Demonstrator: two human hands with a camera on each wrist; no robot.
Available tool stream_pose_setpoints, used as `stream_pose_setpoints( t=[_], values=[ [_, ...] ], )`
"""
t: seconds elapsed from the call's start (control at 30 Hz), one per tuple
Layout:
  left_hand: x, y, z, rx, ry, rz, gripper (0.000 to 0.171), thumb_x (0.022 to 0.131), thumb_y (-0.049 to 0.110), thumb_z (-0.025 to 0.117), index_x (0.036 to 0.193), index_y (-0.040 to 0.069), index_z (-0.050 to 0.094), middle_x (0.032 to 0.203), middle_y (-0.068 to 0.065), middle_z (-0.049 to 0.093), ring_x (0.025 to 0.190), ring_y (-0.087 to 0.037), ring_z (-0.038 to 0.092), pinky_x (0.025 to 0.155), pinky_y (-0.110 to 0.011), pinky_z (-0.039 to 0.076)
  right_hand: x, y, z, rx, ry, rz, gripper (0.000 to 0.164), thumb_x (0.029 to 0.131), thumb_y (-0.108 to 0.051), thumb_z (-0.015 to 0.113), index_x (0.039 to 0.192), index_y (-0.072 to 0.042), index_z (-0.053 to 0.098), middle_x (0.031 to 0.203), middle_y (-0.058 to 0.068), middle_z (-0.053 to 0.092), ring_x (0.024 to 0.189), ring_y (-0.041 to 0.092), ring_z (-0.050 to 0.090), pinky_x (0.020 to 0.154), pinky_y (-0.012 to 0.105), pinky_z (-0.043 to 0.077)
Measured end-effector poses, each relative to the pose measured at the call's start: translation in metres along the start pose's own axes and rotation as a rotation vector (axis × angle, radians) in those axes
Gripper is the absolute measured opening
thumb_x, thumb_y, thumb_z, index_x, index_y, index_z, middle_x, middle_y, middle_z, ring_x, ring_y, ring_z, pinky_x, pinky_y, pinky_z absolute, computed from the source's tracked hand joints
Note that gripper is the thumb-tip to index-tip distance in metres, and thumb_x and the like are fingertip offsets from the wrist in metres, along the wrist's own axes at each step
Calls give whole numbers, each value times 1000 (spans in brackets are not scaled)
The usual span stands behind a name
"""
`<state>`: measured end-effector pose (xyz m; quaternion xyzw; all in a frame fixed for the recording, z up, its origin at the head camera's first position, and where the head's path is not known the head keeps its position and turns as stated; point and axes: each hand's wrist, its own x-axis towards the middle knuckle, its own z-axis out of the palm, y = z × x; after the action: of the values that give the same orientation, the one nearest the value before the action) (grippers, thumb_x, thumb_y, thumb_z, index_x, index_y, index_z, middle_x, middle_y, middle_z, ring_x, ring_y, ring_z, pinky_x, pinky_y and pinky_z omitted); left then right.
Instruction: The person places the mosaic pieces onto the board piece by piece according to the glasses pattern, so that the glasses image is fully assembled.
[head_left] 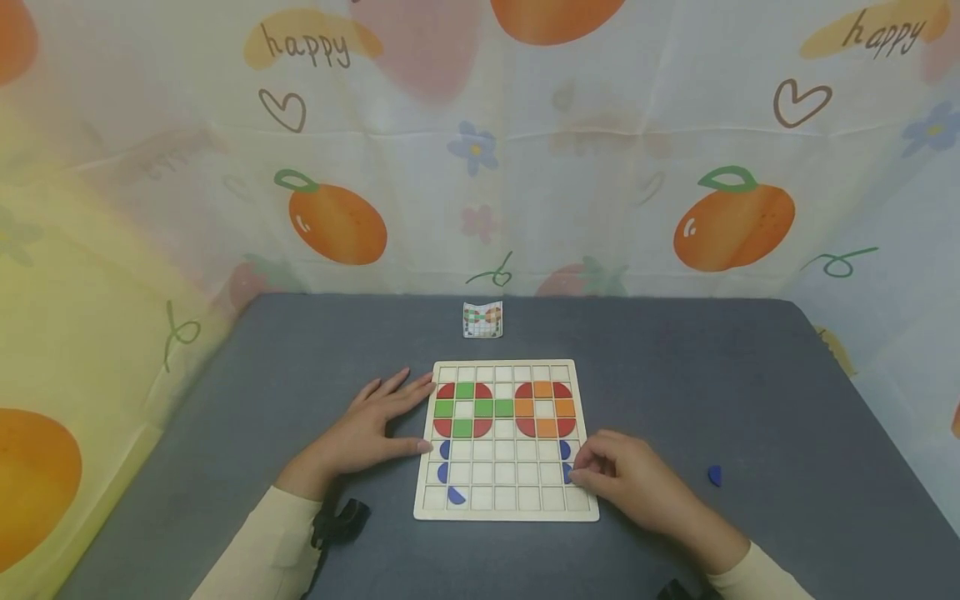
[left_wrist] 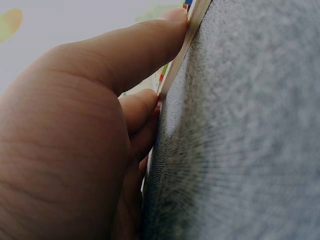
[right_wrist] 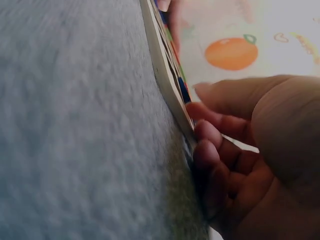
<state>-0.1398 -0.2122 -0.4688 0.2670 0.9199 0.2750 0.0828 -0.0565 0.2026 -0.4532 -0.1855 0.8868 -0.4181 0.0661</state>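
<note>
A wooden grid board (head_left: 512, 515) lies flat on the table, with red, green and orange tiles in its upper rows. My left hand (head_left: 367, 429) is spread along its left edge, thumb and fingertips at the rim. My right hand (head_left: 637, 479) is at the right edge, pinching a blue half-circle tile (head_left: 567, 473) in a side cell; in the right wrist view thumb and index tip meet over this tile (right_wrist: 184, 90). Another blue half-circle (head_left: 565, 450) sits just above it. Down the left side are two more blue half-circles (head_left: 444, 451) and a tilted one (head_left: 456, 496) below.
A loose blue half-circle (head_left: 715, 476) lies on the grey table (head_left: 660, 367) to the right of my right hand. Behind the board stands a small pattern card (head_left: 482, 321). A printed cloth (head_left: 420, 167) hangs beyond the table's far edge.
</note>
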Motion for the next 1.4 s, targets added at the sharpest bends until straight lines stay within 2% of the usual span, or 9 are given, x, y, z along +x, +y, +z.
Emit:
stream_pose_setpoints(
  t=[0.17,0.3,0.43,0.63,0.8,0.9,1.13,1.3,1.4],
  values=[
    [0,0,0,-2,0,-3,95,94,56,83,171,22,40,174,5,34,165,-35,14,126,-67,2,-2,4,-5,62,-31,8,9,98,-22,85,96,-23,77,85,-10,61,76,10,58,65,28,49],
    [0,1,0,-7,3,-7,95,93,56,83,171,22,40,174,5,35,165,-35,14,126,-66,2,-3,7,-15,212,-107,20,6,103,-23,79,106,-17,78,95,-2,69,88,19,65,76,28,53],
    [0,1,0,-7,5,-8,94,93,56,83,171,22,41,174,5,35,165,-34,14,126,-67,2,-6,12,-31,392,-190,-7,18,111,-17,67,121,-4,75,114,13,72,102,29,68,89,31,57],
    [0,1,1,-3,4,-15,95,93,58,82,171,23,41,174,5,35,165,-34,14,126,-67,2,-9,25,-63,518,-223,-78,32,118,-9,44,137,10,62,122,25,68,108,31,70,92,37,59],
    [0,2,0,-5,0,-20,95,93,58,82,171,23,40,174,5,35,165,-34,13,126,-66,2,-14,44,-92,643,-267,-134,49,121,-16,23,149,13,51,133,30,63,120,33,68,101,37,56],
    [0,2,0,-6,-1,-17,95,93,58,82,171,22,41,174,5,35,165,-35,13,126,-66,2,-20,59,-108,689,-289,-174,54,121,-20,17,155,9,47,139,28,61,126,32,65,106,35,52],
    [-1,1,0,-3,3,-9,95,93,57,82,171,22,41,174,5,35,165,-35,14,126,-67,3,-36,93,-132,672,-333,-144,52,118,-8,28,169,-3,31,153,24,52,136,33,59,111,34,48],
    [-1,0,1,2,-5,-16,97,92,59,82,172,24,39,175,8,33,165,-32,13,127,-64,2,-47,107,-142,600,-331,-72,59,110,8,48,167,4,32,155,21,54,136,26,60,107,32,51],
    [-1,0,1,1,-10,-20,98,92,60,82,172,25,39,175,10,32,165,-30,12,127,-63,1,-52,113,-146,546,-336,-24,63,106,11,57,165,5,35,154,16,57,134,21,61,105,29,52]
  ],
)
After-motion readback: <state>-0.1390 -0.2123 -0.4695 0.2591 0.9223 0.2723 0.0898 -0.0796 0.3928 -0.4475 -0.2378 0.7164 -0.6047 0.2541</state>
